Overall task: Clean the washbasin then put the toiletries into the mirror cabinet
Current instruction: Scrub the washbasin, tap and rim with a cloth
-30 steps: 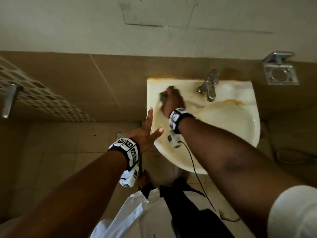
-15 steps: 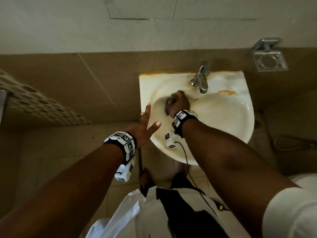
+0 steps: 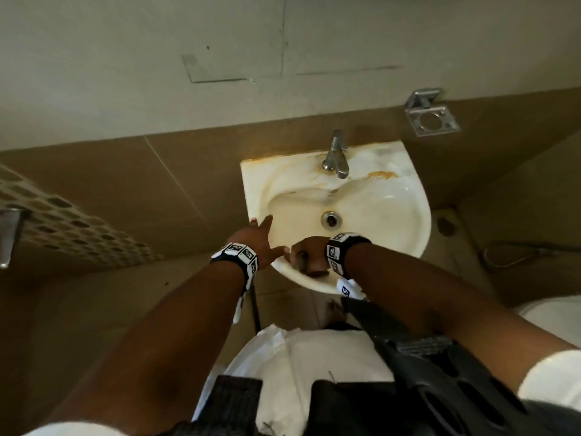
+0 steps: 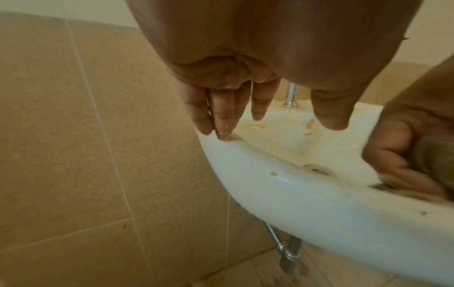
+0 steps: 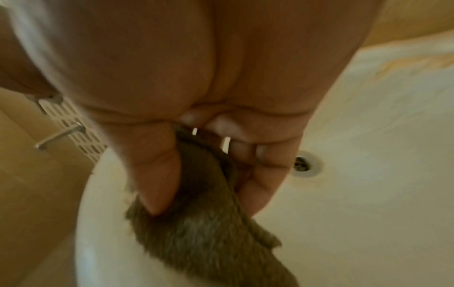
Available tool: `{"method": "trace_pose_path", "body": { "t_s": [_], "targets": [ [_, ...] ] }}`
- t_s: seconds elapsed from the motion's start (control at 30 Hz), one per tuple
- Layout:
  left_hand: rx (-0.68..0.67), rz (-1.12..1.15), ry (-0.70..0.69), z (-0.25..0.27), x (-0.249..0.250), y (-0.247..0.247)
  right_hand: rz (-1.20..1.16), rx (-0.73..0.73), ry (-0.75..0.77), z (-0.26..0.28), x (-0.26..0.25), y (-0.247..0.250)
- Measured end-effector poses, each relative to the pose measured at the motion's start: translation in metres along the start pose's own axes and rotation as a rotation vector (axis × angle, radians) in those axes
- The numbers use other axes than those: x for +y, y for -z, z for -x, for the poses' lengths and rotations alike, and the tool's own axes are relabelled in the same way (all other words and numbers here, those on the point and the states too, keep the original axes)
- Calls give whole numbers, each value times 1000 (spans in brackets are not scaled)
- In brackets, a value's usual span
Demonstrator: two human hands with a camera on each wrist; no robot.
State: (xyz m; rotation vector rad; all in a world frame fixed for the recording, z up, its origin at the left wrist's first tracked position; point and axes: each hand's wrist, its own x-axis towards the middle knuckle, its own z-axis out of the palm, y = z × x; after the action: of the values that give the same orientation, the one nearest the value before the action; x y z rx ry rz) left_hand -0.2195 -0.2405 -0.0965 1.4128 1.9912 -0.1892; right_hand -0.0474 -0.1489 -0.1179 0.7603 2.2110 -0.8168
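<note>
A stained white washbasin (image 3: 393, 212) hangs on the tan tiled wall, with orange marks near its steel tap (image 3: 335, 155) and a round drain (image 3: 330, 219) in the bowl. My right hand (image 3: 306, 256) grips a grey-brown fuzzy cloth (image 5: 196, 223) and presses it on the near left rim of the basin (image 5: 98, 233). My left hand (image 3: 261, 237) lies open, its straight fingers (image 4: 224, 116) touching the basin's left rim (image 4: 258, 161). No toiletries or mirror cabinet show in any view.
A steel wall holder (image 3: 432, 113) sits to the upper right of the basin. A perforated white panel with a metal handle (image 3: 9, 237) stands at the left. Drain pipes (image 4: 287, 250) run under the basin. A hose (image 3: 518, 253) lies at the right, by a white fixture (image 3: 553, 313).
My right hand has swept the cloth from the basin's far left corner through the bowl to the near rim. The left hand has stayed at the left rim.
</note>
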Motion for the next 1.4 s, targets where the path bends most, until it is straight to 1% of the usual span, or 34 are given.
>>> {"method": "trace_pose_path", "body": {
  "t_s": [0.03, 0.1, 0.13, 0.2, 0.3, 0.33, 0.37, 0.4, 0.43, 0.47, 0.5, 0.53, 0.63, 0.7, 0.77, 0.83, 0.93, 1.0, 1.07, 1.1, 1.13, 1.2, 1.23, 1.3, 1.33, 1.37, 1.4],
  "targets": [
    [25, -53, -1, -2, 6, 1, 29, -53, -36, 6, 9, -1],
    [65, -97, -24, -3, 21, 3, 64, -107, -115, 23, 34, -2],
    [79, -101, -37, -4, 30, 4, 72, -97, -154, 34, 48, 0],
    [90, -108, -64, -5, 44, 5, 146, -29, -202, 55, 75, 5],
    [100, -158, -118, -10, 69, 7, 172, 117, -262, 87, 113, 13],
    [107, -178, -131, -11, 81, 8, 124, 192, -267, 97, 127, 15],
    [106, -195, -135, -13, 86, 8, 87, 207, -243, 99, 137, 15],
    [107, -215, -146, -15, 98, 8, 83, 264, -217, 105, 153, 14],
    [110, -235, -158, -18, 108, 6, -38, 329, -267, 112, 160, 17],
    [111, -252, -170, -22, 122, 4, -106, 447, -321, 120, 166, 22],
    [115, -261, -179, -25, 132, 3, -129, 534, -365, 122, 173, 25],
    [116, -262, -185, -29, 142, 1, -147, 590, -399, 123, 179, 31],
    [127, -226, -145, -42, 164, -8, -221, 657, -469, 118, 214, 49],
    [147, -208, -63, -44, 159, -14, -258, 709, -489, 109, 234, 61],
    [165, -191, 57, -45, 149, -17, -295, 744, -473, 94, 253, 77],
    [182, -163, 188, -42, 133, -22, -335, 762, -429, 74, 265, 92],
    [197, -138, 340, -34, 105, -34, -347, 756, -347, 40, 274, 109],
    [194, -118, 410, -25, 91, -43, -320, 783, -310, 20, 269, 115],
    [202, -77, 476, -17, 86, -51, -320, 832, -219, 1, 256, 119],
    [218, -50, 499, -14, 87, -53, -304, 827, -178, -5, 246, 121],
    [239, -28, 517, -11, 90, -56, -291, 822, -139, -13, 234, 120],
    [279, 27, 529, -7, 96, -60, -424, 828, -51, -22, 206, 113],
    [289, 57, 531, -8, 100, -62, -420, 819, 13, -28, 194, 107],
    [301, 96, 527, -11, 107, -61, -419, 708, 137, -25, 170, 90],
    [303, 100, 519, -13, 110, -60, -457, 632, 222, -19, 160, 80],
    [302, 95, 505, -17, 113, -59, -409, 582, 294, -13, 156, 69],
    [299, 87, 486, -20, 114, -57, -360, 567, 340, -7, 155, 60]
  ]
}}
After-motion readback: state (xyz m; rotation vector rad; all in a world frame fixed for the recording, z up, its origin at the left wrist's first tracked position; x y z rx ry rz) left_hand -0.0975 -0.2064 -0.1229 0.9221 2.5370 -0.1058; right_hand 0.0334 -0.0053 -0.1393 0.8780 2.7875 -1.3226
